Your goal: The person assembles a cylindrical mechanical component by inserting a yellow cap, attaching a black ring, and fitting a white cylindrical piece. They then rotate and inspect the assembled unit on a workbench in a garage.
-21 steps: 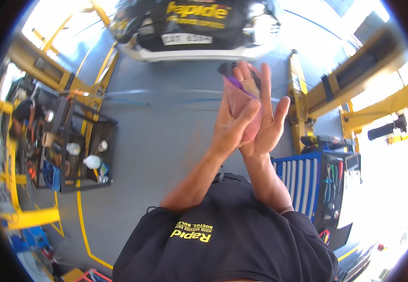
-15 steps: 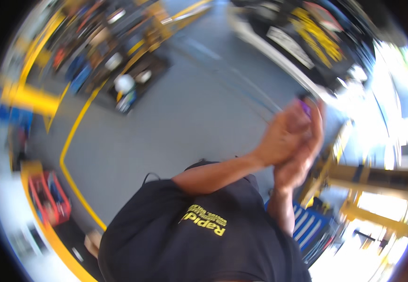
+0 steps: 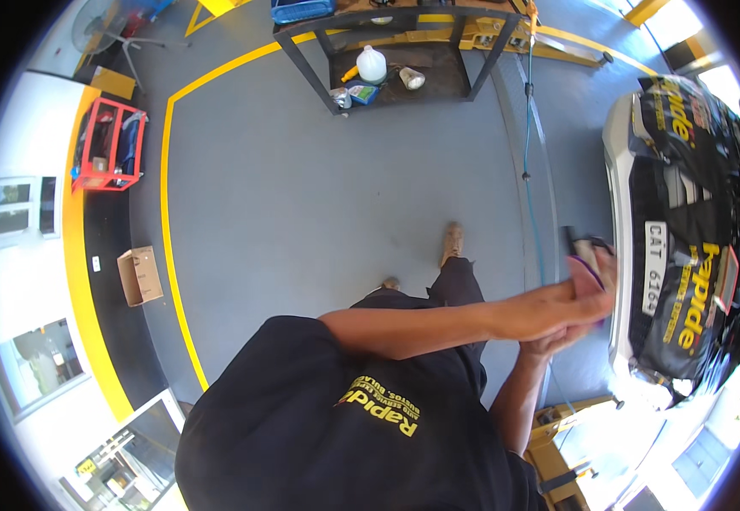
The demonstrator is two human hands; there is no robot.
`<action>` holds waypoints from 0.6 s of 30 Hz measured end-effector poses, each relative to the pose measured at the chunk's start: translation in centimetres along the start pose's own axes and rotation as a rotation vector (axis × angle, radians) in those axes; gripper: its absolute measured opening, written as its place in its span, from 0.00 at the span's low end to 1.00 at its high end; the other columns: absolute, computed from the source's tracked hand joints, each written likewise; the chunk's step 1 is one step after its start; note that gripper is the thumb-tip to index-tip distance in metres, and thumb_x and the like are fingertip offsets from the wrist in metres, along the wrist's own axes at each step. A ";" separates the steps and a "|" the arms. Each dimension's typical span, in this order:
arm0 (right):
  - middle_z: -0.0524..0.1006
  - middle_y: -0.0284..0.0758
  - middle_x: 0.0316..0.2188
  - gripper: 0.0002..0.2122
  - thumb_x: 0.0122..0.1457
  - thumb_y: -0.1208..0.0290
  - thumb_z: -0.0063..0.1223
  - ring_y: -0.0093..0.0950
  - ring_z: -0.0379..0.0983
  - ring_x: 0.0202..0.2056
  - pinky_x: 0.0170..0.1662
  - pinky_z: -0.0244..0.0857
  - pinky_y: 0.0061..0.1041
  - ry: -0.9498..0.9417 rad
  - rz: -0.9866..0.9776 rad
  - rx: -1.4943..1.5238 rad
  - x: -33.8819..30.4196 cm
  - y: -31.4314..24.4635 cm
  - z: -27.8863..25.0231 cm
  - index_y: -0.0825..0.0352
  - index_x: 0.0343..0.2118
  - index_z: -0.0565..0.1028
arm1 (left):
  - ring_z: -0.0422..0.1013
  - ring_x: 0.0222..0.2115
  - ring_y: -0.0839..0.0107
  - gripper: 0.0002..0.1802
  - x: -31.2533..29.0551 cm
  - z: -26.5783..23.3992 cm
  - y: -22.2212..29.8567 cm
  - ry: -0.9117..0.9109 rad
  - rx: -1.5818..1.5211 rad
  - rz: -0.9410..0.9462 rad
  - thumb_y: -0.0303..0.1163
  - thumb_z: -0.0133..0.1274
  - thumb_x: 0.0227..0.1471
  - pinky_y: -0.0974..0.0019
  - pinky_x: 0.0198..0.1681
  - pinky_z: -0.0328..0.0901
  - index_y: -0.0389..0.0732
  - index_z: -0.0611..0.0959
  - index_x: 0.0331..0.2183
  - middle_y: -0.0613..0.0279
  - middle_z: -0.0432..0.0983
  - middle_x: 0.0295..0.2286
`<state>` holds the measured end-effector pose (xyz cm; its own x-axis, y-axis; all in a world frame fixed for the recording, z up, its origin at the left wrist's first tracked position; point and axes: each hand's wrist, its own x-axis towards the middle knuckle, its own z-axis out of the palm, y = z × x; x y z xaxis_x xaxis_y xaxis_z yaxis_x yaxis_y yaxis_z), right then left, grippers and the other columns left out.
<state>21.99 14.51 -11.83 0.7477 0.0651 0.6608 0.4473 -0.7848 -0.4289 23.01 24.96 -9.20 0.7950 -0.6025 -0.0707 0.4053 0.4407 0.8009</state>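
In front of me to the right, my two hands come together beside the front of a car (image 3: 621,255). My left hand (image 3: 540,312) is closed on a thin reddish piece with a purple edge (image 3: 587,271); I cannot make out its kind. My right hand (image 3: 555,339) is under and behind the left, mostly hidden, its fingers blurred. A small grey and black piece (image 3: 585,249) sticks up past the fingers against the purple-edged piece. Which hand grips it is not plain.
A dark workbench (image 3: 404,81) with a white jug (image 3: 371,65) on its lower shelf stands ahead. At left are a red tool cart (image 3: 113,143) and a cardboard box (image 3: 139,277). A blue hose (image 3: 530,204) runs along the grey floor. Black covers (image 3: 685,315) drape the car's front.
My view has swung to the right, so the workbench now sits ahead and the car at right. My hands stay together, now lower in view, with the purple-edged piece showing more.
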 end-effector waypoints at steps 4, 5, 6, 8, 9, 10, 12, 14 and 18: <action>0.82 0.40 0.35 0.21 0.74 0.54 0.42 0.36 0.76 0.44 0.55 0.64 0.42 -0.111 0.255 0.421 6.2 2.8 7.6 0.68 0.40 0.79 | 0.68 0.56 0.70 0.39 1.6 -7.8 0.6 0.196 0.159 0.000 0.62 0.36 0.72 0.64 0.58 0.63 0.38 0.68 0.64 0.59 0.71 0.54; 0.82 0.40 0.34 0.20 0.75 0.56 0.41 0.35 0.76 0.43 0.54 0.64 0.41 -0.104 0.422 0.492 7.1 4.1 9.6 0.69 0.40 0.79 | 0.68 0.57 0.69 0.38 2.7 -9.2 0.5 0.319 0.157 0.061 0.60 0.37 0.72 0.63 0.59 0.63 0.38 0.66 0.66 0.58 0.70 0.57; 0.82 0.42 0.38 0.19 0.76 0.58 0.39 0.37 0.75 0.46 0.56 0.63 0.41 -0.180 0.570 0.625 9.2 3.6 10.7 0.70 0.43 0.78 | 0.68 0.56 0.67 0.38 3.6 -10.2 0.8 0.525 0.091 0.175 0.59 0.39 0.72 0.60 0.58 0.65 0.38 0.64 0.67 0.57 0.70 0.57; 0.79 0.48 0.48 0.20 0.77 0.61 0.34 0.42 0.72 0.53 0.59 0.62 0.41 -0.460 0.423 0.759 11.3 1.8 13.4 0.72 0.53 0.75 | 0.70 0.56 0.64 0.37 4.9 -11.9 3.3 0.832 -0.012 0.418 0.58 0.41 0.72 0.58 0.57 0.67 0.38 0.65 0.66 0.56 0.72 0.56; 0.76 0.51 0.54 0.22 0.77 0.62 0.32 0.45 0.70 0.57 0.61 0.60 0.41 -0.649 0.111 0.743 11.0 0.7 15.3 0.73 0.58 0.72 | 0.71 0.55 0.64 0.36 5.6 -12.7 5.5 0.917 -0.061 0.543 0.58 0.41 0.72 0.58 0.56 0.68 0.38 0.68 0.64 0.56 0.73 0.55; 0.72 0.53 0.58 0.23 0.76 0.61 0.32 0.48 0.67 0.61 0.64 0.58 0.42 -0.827 0.218 0.941 11.6 0.0 16.7 0.74 0.63 0.67 | 0.72 0.54 0.64 0.35 5.8 -13.4 7.2 1.014 -0.127 0.672 0.58 0.41 0.71 0.58 0.55 0.68 0.39 0.70 0.63 0.57 0.75 0.53; 0.65 0.56 0.65 0.28 0.74 0.59 0.33 0.52 0.61 0.67 0.69 0.53 0.42 -1.094 0.270 1.192 13.5 -2.1 19.5 0.74 0.69 0.59 | 0.74 0.46 0.64 0.33 4.0 -17.1 7.9 1.235 -0.090 0.634 0.60 0.42 0.70 0.60 0.49 0.70 0.41 0.75 0.56 0.60 0.76 0.46; 0.59 0.57 0.70 0.30 0.73 0.56 0.35 0.53 0.53 0.71 0.72 0.46 0.42 -1.223 0.117 1.246 15.9 -4.4 21.8 0.75 0.70 0.56 | 0.75 0.38 0.64 0.31 1.7 -21.1 8.7 1.242 -0.166 0.701 0.62 0.43 0.69 0.62 0.42 0.71 0.43 0.77 0.52 0.63 0.76 0.40; 0.44 0.56 0.75 0.32 0.73 0.55 0.38 0.54 0.38 0.76 0.75 0.37 0.43 -1.317 -0.247 1.327 20.3 -9.4 26.6 0.75 0.72 0.54 | 0.75 0.35 0.63 0.29 -1.8 -24.6 14.0 1.020 -0.494 0.980 0.60 0.43 0.69 0.63 0.39 0.70 0.44 0.77 0.51 0.61 0.76 0.39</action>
<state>46.01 39.56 -10.78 0.1766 0.9597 0.2185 0.1463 0.1939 -0.9700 38.36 48.60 -12.49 0.7144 0.6763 -0.1793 -0.5188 0.6839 0.5129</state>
